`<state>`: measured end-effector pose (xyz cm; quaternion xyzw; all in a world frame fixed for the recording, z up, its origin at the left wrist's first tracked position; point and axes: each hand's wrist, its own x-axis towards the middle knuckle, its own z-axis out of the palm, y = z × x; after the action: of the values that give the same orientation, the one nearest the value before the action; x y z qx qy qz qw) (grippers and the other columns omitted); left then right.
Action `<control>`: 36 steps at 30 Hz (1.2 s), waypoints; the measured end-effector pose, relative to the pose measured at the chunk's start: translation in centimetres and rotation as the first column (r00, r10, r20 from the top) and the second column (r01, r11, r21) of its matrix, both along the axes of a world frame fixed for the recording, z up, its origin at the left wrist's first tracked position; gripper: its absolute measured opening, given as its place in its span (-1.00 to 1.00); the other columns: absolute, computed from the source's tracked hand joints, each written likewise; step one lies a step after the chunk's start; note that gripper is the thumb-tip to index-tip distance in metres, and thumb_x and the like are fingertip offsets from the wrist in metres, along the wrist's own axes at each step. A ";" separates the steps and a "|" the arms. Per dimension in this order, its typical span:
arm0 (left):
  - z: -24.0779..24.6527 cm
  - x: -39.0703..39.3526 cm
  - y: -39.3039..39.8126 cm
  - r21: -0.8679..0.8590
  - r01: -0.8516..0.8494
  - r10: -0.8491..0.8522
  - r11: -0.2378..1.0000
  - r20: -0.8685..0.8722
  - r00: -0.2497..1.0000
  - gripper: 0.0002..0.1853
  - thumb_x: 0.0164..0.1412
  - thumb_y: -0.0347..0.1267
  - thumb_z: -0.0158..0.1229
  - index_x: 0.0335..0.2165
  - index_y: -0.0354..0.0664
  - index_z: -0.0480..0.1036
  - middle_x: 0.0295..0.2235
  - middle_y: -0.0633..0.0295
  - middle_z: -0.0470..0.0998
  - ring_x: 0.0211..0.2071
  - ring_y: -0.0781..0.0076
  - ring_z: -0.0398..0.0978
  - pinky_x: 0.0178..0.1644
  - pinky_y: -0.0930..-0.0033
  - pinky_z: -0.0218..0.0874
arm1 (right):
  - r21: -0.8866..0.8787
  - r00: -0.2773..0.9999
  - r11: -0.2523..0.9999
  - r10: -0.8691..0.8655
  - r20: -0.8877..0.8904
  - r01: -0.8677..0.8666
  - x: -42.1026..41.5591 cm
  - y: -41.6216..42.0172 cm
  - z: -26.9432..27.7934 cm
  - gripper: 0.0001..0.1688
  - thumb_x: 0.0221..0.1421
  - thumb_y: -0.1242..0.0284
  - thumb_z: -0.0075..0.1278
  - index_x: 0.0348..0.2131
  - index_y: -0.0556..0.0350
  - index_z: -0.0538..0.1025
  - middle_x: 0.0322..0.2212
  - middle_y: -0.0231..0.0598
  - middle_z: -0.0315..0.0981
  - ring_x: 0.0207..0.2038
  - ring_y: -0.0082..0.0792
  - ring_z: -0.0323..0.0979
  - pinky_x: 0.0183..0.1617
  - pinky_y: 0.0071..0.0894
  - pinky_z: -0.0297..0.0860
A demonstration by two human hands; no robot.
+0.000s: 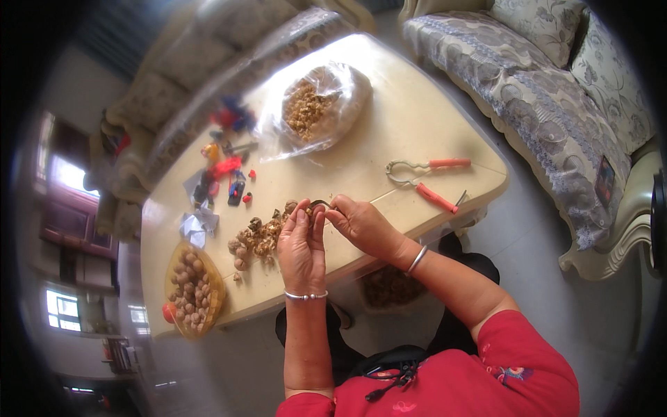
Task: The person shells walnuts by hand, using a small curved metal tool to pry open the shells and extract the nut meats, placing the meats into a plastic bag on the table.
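Note:
My left hand (302,247) holds a piece of walnut (310,211) at its fingertips, palm turned up above the table edge. In my right hand (359,221) is a small curved metal pick (320,202), its tip against the walnut piece. Just left of my left hand lies a heap of cracked walnuts (263,238), with a few whole walnuts (239,252) at its side. A plier-type nutcracker with red handles (435,198) lies spread apart on the table to the right. Farther back, a clear plastic bag (351,109) holds shelled walnut kernels (306,112).
A yellow bag (219,297) of whole walnuts sits at the left corner of the cream table (365,169), beside a red ball (169,312). Crumpled paper (200,225) and blurred colourful toys (225,168) lie behind. A sofa (526,88) stands right. Below the table is a container (391,289).

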<state>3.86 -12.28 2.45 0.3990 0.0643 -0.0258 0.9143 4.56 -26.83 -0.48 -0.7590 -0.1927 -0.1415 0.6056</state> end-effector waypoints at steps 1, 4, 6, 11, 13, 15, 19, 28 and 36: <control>0.0 0.0 0.1 0.021 -0.009 0.009 1.000 0.000 1.000 -0.75 0.29 -0.51 -0.05 -0.10 -0.49 0.33 -0.23 -0.02 0.49 -0.19 0.28 0.53 -0.05 0.45 0.45 | 0.020 1.000 1.000 0.010 -0.011 -0.010 0.1 0.1 -0.1 -0.62 0.25 0.24 -0.11 -0.43 0.22 0.30 -0.62 0.11 0.32 -0.52 0.17 0.33 -0.48 -0.13 0.24; 0.0 0.0 0.2 0.036 -0.002 0.002 0.999 -0.004 1.000 -0.75 0.30 -0.51 -0.06 -0.11 -0.49 0.33 -0.23 -0.02 0.49 -0.19 0.28 0.53 -0.07 0.46 0.46 | 0.079 0.997 0.996 0.051 -0.064 -0.046 0.3 0.1 -0.2 -0.61 0.25 0.23 -0.11 -0.45 0.22 0.32 -0.65 0.01 0.30 -0.56 -0.04 0.29 -0.49 -0.21 0.24; 0.3 0.0 -0.1 0.031 -0.006 0.007 0.999 -0.017 1.000 -0.75 0.30 -0.50 -0.07 -0.11 -0.49 0.32 -0.23 -0.02 0.49 -0.19 0.28 0.53 -0.07 0.46 0.46 | 0.117 0.989 0.991 0.087 -0.121 -0.073 0.5 -0.2 0.2 -0.61 0.26 0.23 -0.12 -0.47 0.20 0.33 -0.71 -0.18 0.24 -0.63 -0.39 0.23 -0.52 -0.35 0.23; 0.1 0.3 0.1 0.037 0.010 -0.010 0.999 -0.021 1.000 -0.74 0.30 -0.50 -0.07 -0.10 -0.50 0.31 -0.23 -0.03 0.48 -0.19 0.29 0.52 -0.07 0.47 0.45 | 0.143 0.973 0.984 0.129 -0.191 -0.102 0.4 -0.3 0.7 -0.58 0.25 0.21 -0.12 -0.46 0.23 0.34 -0.64 -0.02 0.29 -0.57 -0.12 0.28 -0.48 -0.26 0.24; 0.2 0.5 0.1 0.025 0.012 -0.011 1.000 -0.031 0.999 -0.74 0.30 -0.50 -0.07 -0.10 -0.49 0.31 -0.23 -0.03 0.48 -0.19 0.30 0.52 -0.07 0.47 0.45 | 0.123 0.979 0.989 0.108 -0.172 -0.087 0.4 -0.4 0.9 -0.58 0.25 0.21 -0.11 -0.44 0.25 0.34 -0.61 0.09 0.33 -0.55 0.06 0.31 -0.46 -0.20 0.24; 0.3 0.6 0.4 0.009 0.037 -0.036 0.999 -0.066 0.997 -0.74 0.30 -0.50 -0.07 -0.10 -0.49 0.31 -0.23 -0.02 0.48 -0.20 0.31 0.52 -0.07 0.48 0.45 | 0.089 0.992 0.995 0.064 -0.106 -0.055 0.4 -0.2 0.4 -0.59 0.24 0.21 -0.11 -0.44 0.25 0.33 -0.61 0.09 0.33 -0.54 0.08 0.31 -0.46 -0.19 0.25; -0.3 0.7 1.5 -0.061 0.128 -0.132 0.990 -0.073 0.989 -0.74 0.30 -0.50 -0.07 -0.09 -0.48 0.30 -0.24 -0.01 0.48 -0.21 0.33 0.52 -0.07 0.50 0.45 | 0.089 0.995 0.993 0.085 -0.058 -0.079 0.2 -0.2 0.0 -0.60 0.24 0.22 -0.11 -0.44 0.24 0.33 -0.61 0.10 0.33 -0.53 0.12 0.31 -0.46 -0.17 0.25; 0.3 0.5 1.0 -0.115 0.093 -0.106 0.989 -0.112 0.988 -0.69 0.31 -0.53 -0.12 -0.03 -0.55 0.23 -0.13 -0.09 0.42 -0.07 0.22 0.46 0.06 0.40 0.39 | 0.210 0.972 0.975 0.117 -0.201 -0.074 0.3 -0.6 0.2 -0.59 0.25 0.23 -0.11 -0.48 0.23 0.32 -0.67 -0.02 0.27 -0.61 -0.18 0.22 -0.48 -0.27 0.23; 0.2 1.1 0.0 -0.062 0.009 -0.015 0.998 -0.107 0.994 -0.69 0.30 -0.56 -0.12 -0.02 -0.54 0.22 -0.09 -0.08 0.40 -0.02 0.18 0.41 0.11 0.35 0.34 | 0.310 0.987 0.950 0.074 -0.145 -0.025 0.5 -0.5 0.2 -0.67 0.23 0.28 -0.07 -0.43 0.21 0.38 -0.65 -0.12 0.29 -0.61 -0.29 0.19 -0.48 -0.33 0.23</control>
<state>4.93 -12.23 2.62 0.3693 0.1102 -0.0546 0.9211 5.04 -27.28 -0.29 -0.6592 -0.1399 -0.0951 0.7326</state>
